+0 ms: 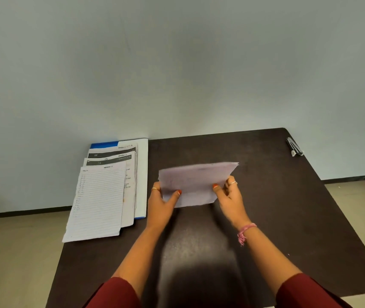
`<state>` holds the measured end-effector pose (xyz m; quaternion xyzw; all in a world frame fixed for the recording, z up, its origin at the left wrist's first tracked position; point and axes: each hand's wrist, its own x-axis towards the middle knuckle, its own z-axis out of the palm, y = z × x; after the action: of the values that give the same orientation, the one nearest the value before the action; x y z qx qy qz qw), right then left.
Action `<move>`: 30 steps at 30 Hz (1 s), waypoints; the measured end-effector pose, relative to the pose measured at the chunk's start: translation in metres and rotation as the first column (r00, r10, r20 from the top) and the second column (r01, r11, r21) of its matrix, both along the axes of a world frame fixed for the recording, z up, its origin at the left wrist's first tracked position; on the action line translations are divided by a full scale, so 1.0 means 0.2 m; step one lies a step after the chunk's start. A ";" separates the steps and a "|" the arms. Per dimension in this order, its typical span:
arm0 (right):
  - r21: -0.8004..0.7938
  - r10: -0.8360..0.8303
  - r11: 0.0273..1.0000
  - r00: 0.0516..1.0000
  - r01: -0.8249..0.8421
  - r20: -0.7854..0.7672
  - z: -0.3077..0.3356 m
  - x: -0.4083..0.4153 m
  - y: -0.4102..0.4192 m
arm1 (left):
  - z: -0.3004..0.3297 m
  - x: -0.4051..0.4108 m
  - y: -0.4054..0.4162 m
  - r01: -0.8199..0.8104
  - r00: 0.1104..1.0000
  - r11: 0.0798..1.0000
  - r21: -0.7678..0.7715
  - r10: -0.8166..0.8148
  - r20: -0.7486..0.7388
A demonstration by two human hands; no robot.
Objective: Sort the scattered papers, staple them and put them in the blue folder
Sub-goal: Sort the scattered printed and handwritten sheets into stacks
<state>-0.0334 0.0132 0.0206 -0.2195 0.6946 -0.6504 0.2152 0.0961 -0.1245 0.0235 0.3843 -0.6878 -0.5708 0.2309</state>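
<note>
A blurred stack of pale papers (pixel 196 182) is held above the middle of the dark table (pixel 288 207). My left hand (pixel 162 202) pinches its lower left corner, thumb on top. Its lower right edge is pinched by my right hand (pixel 230 196). On the table's left edge lies the open blue folder (pixel 142 174), blue showing at its top left corner. Several sheets lie fanned on the folder, and a lined sheet (pixel 98 202) is topmost, overhanging the table's left edge. A stapler (pixel 294 147) rests at the far right corner.
The table stands against a pale wall (pixel 177 63). Beige floor (pixel 10 263) shows on both sides, with a dark skirting along the wall's foot.
</note>
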 end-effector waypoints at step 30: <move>0.377 -0.081 0.926 0.958 -0.030 0.275 0.08 -0.29 0.23 | -0.05 -0.19 0.11 0.196 0.893 0.862 0.468 -0.354 0.279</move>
<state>-0.0905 0.0596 0.0375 -0.0688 0.7712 -0.5321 0.3427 0.0577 -0.1030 0.0140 0.4180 -0.6244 -0.6559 -0.0723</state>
